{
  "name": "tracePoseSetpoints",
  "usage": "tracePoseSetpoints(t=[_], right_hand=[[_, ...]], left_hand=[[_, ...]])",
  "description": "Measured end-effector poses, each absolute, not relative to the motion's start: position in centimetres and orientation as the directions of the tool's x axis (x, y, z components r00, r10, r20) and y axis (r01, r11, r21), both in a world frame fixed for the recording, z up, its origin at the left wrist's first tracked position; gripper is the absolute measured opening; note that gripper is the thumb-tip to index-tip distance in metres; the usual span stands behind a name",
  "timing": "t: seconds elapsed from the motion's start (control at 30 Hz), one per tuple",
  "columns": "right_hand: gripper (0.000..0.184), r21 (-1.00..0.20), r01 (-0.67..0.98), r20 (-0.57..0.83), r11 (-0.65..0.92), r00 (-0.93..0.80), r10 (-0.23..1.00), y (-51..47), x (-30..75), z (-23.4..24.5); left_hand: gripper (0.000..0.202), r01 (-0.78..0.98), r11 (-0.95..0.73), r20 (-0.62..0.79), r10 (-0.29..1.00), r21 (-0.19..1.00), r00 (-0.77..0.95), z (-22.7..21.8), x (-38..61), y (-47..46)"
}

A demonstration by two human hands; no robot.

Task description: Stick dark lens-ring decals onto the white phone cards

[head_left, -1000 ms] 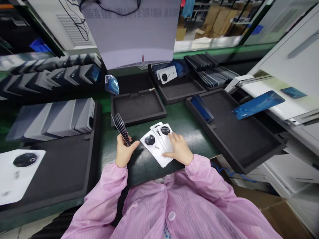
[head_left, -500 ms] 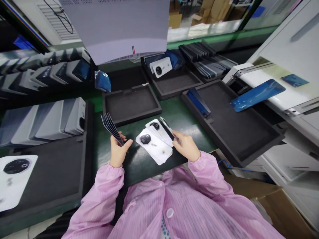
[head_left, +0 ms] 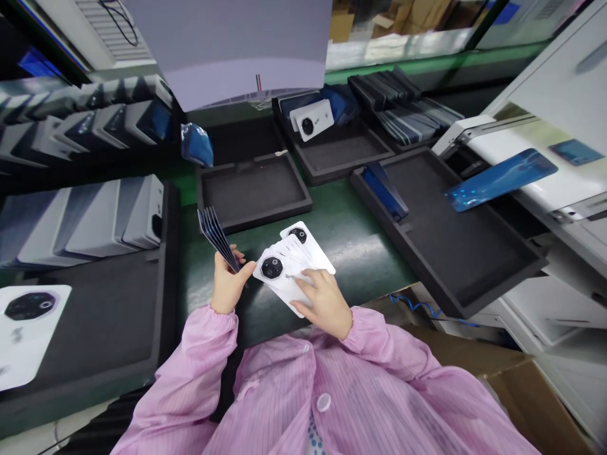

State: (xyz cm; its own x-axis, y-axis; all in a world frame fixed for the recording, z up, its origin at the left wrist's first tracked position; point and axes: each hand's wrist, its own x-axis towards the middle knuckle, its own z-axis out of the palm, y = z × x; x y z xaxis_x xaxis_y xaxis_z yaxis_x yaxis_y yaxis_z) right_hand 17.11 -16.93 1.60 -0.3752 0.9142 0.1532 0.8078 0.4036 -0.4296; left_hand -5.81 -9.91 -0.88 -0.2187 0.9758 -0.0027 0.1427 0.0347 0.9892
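Note:
My left hand (head_left: 228, 278) grips a fanned stack of thin dark-edged phone back panels (head_left: 215, 232), held upright and seen edge-on. Its thumb reaches to the corner of a pile of white phone back panels (head_left: 272, 268) printed with a dark camera patch. On top of that pile lies my right hand (head_left: 325, 302), fingers spread over the lower half, covering part of the top panel. Behind the pile, another white panel (head_left: 317, 251) pokes out on the green mat.
Black foam trays (head_left: 256, 193) stand ahead, with a right-hand tray (head_left: 422, 221) holding blue panels (head_left: 386, 191). White-grey panels (head_left: 109, 218) stand in rows at left, beside a single white panel (head_left: 31, 335). A blue panel (head_left: 505, 180) overhangs a white machine (head_left: 531, 183).
My right hand has moved left and down onto the white pile. The panel it held tilted no longer shows in it. My left hand still holds its stack.

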Motion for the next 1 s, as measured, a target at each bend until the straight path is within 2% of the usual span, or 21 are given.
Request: tracePoseSetpoints(t=[0.07, 0.13, 0.17, 0.23, 0.3, 0.33, 0.4, 0.43, 0.5, 0.57, 0.6, 0.67, 0.7, 0.77, 0.8, 0.87, 0.93, 1.0], right_hand=[[0.038, -0.5, 0.782, 0.234, 0.371, -0.29, 0.928, -16.8, 18.2, 1.5], [0.04, -0.632, 0.688, 0.299, 0.355, -0.206, 0.932, -16.6, 19.2, 1.8], [0.046, -0.726, 0.591, 0.304, 0.352, -0.183, 0.935, -16.4, 19.5, 2.1], [0.068, -0.91, 0.284, 0.249, 0.302, -0.208, 0.946, -16.1, 19.7, 2.8], [0.083, -0.987, -0.026, 0.158, 0.157, -0.3, 0.941, -15.5, 19.5, 3.7], [0.083, -0.991, -0.113, 0.106, 0.072, -0.334, 0.937, -15.2, 19.3, 4.2], [0.066, -0.988, -0.141, -0.007, -0.056, -0.329, 0.944, -14.3, 19.0, 5.0], [0.055, -0.988, -0.117, -0.061, -0.1, -0.303, 0.951, -13.8, 19.0, 5.3], [0.042, -0.984, -0.094, -0.126, -0.152, -0.24, 0.962, -12.9, 19.2, 5.5], [0.04, -0.974, -0.145, -0.147, -0.176, -0.194, 0.97, -12.4, 19.8, 5.3], [0.041, -0.967, -0.182, -0.147, -0.178, -0.175, 0.974, -12.4, 20.1, 5.0], [0.04, -0.965, -0.224, -0.109, -0.135, -0.122, 0.986, -12.9, 20.6, 4.3], [0.038, -0.975, -0.208, -0.067, -0.084, -0.087, 0.994, -13.5, 20.6, 3.9], [0.031, -0.992, -0.101, 0.076, 0.075, -0.001, 0.997, -14.8, 20.2, 3.1], [0.028, -0.985, -0.032, 0.171, 0.172, 0.032, 0.985, -15.5, 19.8, 2.7], [0.03, -0.928, 0.075, 0.369, 0.365, 0.043, 0.928, -16.4, 18.9, 2.1], [0.035, -0.842, 0.103, 0.529, 0.53, -0.044, 0.848, -16.8, 17.9, 1.7], [0.038, -0.767, 0.084, 0.62, 0.637, -0.163, 0.768, -16.8, 17.3, 1.5]], left_hand=[[0.06, 0.2, 0.028, 0.017, 0.975, 0.979, -0.223, -0.5, -5.6, -10.0], [0.067, 0.341, -0.009, 0.099, 0.964, 0.94, -0.248, 0.0, -5.4, -10.2], [0.07, 0.443, -0.055, 0.179, 0.954, 0.895, -0.243, 0.3, -5.2, -10.4], [0.073, 0.645, -0.209, 0.381, 0.914, 0.736, -0.139, 0.9, -4.8, -10.6], [0.068, 0.753, -0.391, 0.538, 0.841, 0.529, 0.06, 1.6, -4.2, -10.9], [0.064, 0.768, -0.456, 0.572, 0.807, 0.449, 0.145, 1.9, -3.9, -11.1], [0.064, 0.773, -0.505, 0.56, 0.793, 0.384, 0.239, 2.8, -3.3, -11.5], [0.068, 0.77, -0.499, 0.523, 0.813, 0.398, 0.257, 3.4, -3.0, -11.7], [0.083, 0.729, -0.46, 0.413, 0.872, 0.506, 0.263, 4.4, -2.9, -12.3], [0.095, 0.586, -0.391, 0.334, 0.919, 0.709, 0.208, 5.2, -3.1, -13.0], [0.097, 0.457, -0.345, 0.317, 0.938, 0.82, 0.14, 5.4, -3.2, -13.3], [0.09, 0.099, -0.247, 0.253, 0.966, 0.964, -0.059, 5.3, -3.2, -14.2], [0.081, -0.095, -0.188, 0.175, 0.975, 0.977, -0.136, 4.9, -2.9, -14.7], [0.061, -0.424, -0.02, -0.039, 0.99, 0.906, -0.132, 4.1, -1.7, -15.7], [0.053, -0.54, 0.092, -0.145, 0.988, 0.836, -0.055, 3.6, -0.9, -16.2], [0.05, -0.694, 0.246, -0.265, 0.961, 0.677, 0.082, 3.2, 0.9, -17.0], [0.045, -0.78, 0.269, -0.35, 0.934, 0.565, 0.069, 3.4, 2.2, -17.2], [0.041, -0.822, 0.226, -0.431, 0.902, 0.523, -0.026, 4.2, 2.8, -17.0]])
